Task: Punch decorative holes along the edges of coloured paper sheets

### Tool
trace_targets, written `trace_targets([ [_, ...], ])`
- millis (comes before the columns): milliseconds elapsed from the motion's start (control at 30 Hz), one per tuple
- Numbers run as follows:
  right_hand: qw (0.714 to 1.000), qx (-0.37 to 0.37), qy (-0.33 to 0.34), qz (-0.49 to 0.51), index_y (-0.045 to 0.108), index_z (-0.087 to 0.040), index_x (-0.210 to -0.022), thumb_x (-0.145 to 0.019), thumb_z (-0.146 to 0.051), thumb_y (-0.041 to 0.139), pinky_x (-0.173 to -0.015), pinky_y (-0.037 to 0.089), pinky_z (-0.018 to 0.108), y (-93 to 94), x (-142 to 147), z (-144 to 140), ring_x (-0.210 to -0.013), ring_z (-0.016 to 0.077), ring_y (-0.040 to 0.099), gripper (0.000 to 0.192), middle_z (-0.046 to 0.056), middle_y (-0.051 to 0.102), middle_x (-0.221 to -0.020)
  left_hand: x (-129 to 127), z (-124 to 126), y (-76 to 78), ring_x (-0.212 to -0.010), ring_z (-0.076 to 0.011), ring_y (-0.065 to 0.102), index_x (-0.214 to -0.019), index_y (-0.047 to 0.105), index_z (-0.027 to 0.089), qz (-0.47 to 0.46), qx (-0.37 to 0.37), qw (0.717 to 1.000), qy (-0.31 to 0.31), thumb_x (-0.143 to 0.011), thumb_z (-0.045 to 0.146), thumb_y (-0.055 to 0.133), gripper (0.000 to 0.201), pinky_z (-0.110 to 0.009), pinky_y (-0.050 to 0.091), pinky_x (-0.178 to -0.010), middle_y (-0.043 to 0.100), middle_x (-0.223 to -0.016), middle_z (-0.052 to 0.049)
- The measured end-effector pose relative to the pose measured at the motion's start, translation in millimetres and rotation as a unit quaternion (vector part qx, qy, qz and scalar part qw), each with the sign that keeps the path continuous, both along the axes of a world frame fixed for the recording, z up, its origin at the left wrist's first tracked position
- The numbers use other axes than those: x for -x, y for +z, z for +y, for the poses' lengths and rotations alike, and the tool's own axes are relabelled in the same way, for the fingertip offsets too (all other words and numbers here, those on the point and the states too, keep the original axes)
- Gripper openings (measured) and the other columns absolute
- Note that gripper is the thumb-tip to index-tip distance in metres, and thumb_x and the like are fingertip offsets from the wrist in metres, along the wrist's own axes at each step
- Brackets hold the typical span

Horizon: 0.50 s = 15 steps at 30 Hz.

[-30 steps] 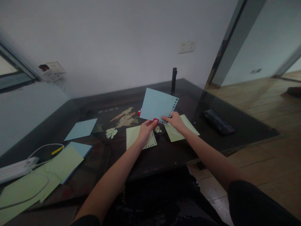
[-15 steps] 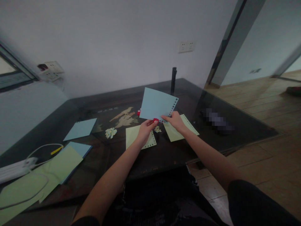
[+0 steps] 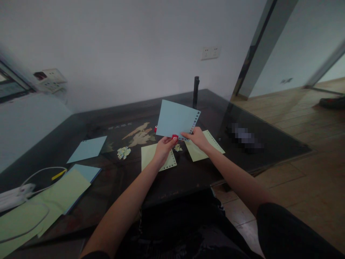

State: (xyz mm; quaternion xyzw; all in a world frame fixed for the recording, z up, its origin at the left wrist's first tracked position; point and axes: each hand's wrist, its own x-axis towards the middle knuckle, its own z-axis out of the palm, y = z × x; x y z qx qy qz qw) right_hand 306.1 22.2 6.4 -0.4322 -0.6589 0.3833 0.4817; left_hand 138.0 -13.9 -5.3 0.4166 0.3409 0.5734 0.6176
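Overhead, blue sheet just above both hands, pinched.

Your left hand covers most of the red punch; only its top shows at the blue sheet's lower edge, so the bite on the paper cannot be judged. A second red object, left of the grip, is half hidden behind that sheet. The dark item right of the grip is blurred beyond identification. Far left, the pale green sheets and white cable are cut off by the frame edge.
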Motion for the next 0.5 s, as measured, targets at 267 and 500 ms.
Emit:
trace_targets([
  [267,0.999,-0.023,-0.026,0.017,0.070,-0.014,-0.081,-0.068,-0.036,0.069,-0.076,0.051,0.037,-2.2,0.5,2.2,-0.079,0.0217,0.066,0.026,0.008,0.072,-0.086,0.1,-1.7,2.7,-0.086,-0.0148,0.062,-0.089,0.066,0.013,-0.007,0.005,1.000,-0.016,-0.062,0.028,0.079,0.034,-0.032,0.043,-0.089,0.069,-0.092,-0.007],
  [500,0.999,-0.027,-0.017,0.019,0.069,-0.014,-0.084,-0.069,-0.036,0.069,-0.078,0.050,0.037,-0.5,0.3,1.1,-0.081,0.0213,0.065,0.026,0.008,0.072,-0.089,-0.2,-0.2,0.8,-0.082,-0.0149,0.063,-0.082,0.067,0.012,0.011,0.013,1.000,-0.003,-0.060,0.027,0.080,0.029,-0.031,0.043,-0.088,0.069,-0.086,-0.006],
])
